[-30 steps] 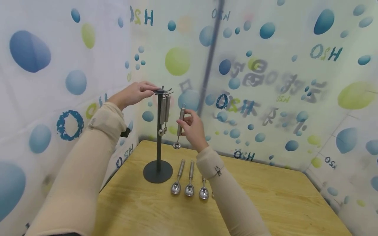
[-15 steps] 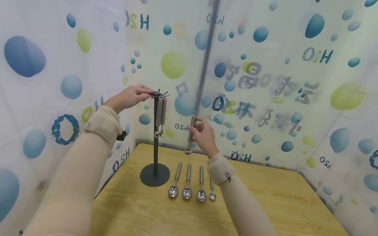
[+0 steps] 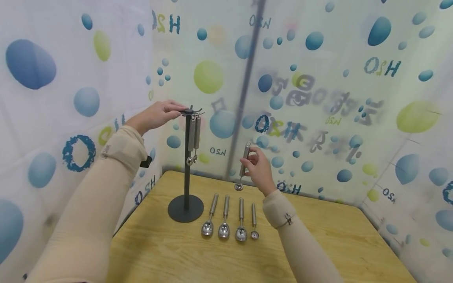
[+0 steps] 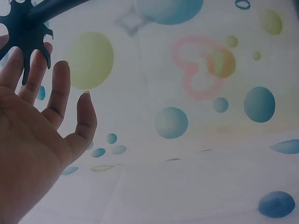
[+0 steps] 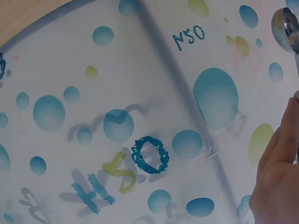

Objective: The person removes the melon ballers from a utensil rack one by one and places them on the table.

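Note:
My right hand (image 3: pixel 260 171) pinches a steel melon baller (image 3: pixel 244 159) by its handle, off the table and right of the dark hook stand (image 3: pixel 186 173). Its small round bowl points down. In the right wrist view, the baller's bowl (image 5: pixel 286 30) and part of the right hand (image 5: pixel 280 172) show at the right edge. My left hand (image 3: pixel 155 116) rests on the stand's top with fingers extended. From the left wrist, the dark hook ring (image 4: pixel 25 35) lies against the fingers. Two steel utensils with small ends (image 3: pixel 192 135) hang from the hooks.
Three steel scoops (image 3: pixel 223 230) and a smaller melon baller (image 3: pixel 254 222) lie in a row on the wooden table (image 3: pixel 318 236), right of the stand's round base (image 3: pixel 177 212). Printed curtains (image 3: pixel 301 118) stand close behind and beside the table.
My right hand has carried the melon baller rightwards and down, away from the stand. The smaller melon baller on the table has come fully into view. The left hand stays on the stand's top.

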A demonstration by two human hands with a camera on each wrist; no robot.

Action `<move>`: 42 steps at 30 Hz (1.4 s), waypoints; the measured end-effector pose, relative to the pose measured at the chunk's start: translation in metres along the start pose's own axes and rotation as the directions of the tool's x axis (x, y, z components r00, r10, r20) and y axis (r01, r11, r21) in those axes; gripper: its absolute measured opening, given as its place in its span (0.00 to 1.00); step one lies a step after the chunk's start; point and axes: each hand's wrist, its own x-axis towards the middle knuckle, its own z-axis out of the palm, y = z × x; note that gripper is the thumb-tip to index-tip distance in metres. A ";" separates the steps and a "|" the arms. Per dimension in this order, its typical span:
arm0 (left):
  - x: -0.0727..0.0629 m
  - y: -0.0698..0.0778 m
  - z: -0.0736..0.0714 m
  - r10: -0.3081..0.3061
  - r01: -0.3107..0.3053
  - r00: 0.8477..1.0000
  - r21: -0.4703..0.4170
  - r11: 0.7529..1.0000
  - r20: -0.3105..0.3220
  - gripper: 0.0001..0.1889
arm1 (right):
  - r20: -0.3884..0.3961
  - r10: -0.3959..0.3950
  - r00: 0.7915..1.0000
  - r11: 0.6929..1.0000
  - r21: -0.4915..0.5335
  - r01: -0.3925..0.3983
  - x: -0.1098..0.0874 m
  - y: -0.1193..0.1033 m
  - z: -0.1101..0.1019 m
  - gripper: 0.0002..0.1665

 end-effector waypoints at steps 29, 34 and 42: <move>-0.002 -0.002 0.003 -0.033 0.031 0.999 -0.073 0.997 -0.031 0.24 | -0.060 0.037 0.998 0.998 -0.050 -0.040 -0.020 0.042 -0.058 0.19; -0.004 0.000 0.002 -0.048 0.045 0.998 -0.079 0.996 -0.028 0.25 | -0.069 0.043 0.997 0.997 -0.054 -0.047 -0.022 0.044 -0.060 0.20; -0.004 0.000 0.004 -0.046 0.044 0.998 -0.081 0.996 -0.030 0.25 | -0.084 0.057 0.995 0.996 -0.068 -0.062 -0.023 0.052 -0.062 0.18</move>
